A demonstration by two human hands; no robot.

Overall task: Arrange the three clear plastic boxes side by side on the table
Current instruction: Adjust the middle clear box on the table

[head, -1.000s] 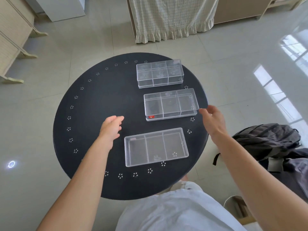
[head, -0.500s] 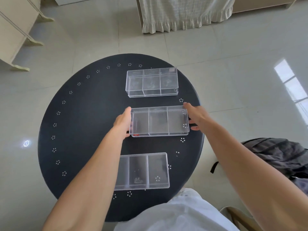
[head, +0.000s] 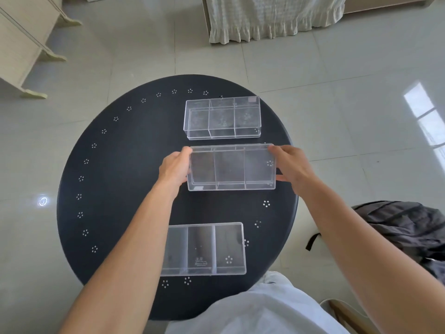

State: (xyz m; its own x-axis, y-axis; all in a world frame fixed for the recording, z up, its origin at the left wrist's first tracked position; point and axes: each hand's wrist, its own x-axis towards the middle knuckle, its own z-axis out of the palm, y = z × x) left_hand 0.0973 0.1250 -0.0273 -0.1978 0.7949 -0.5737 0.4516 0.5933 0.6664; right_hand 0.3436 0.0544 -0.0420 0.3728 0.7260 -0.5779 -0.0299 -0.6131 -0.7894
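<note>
Your left hand (head: 173, 168) and right hand (head: 292, 166) clamp the short ends of the middle box (head: 231, 167), clear rigid plastic with three compartments, over the round matte black counter (head: 115, 189). The far box (head: 222, 117) and near box (head: 204, 249) lie flat, apart.

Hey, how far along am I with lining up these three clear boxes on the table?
Partway. The far box sits on the round black table on its own. In hand: your left hand and right hand grip the ends of the middle box, close behind the far one with a narrow gap. Left: the near box lies well apart near your body, partly under your left forearm, untouched.
</note>
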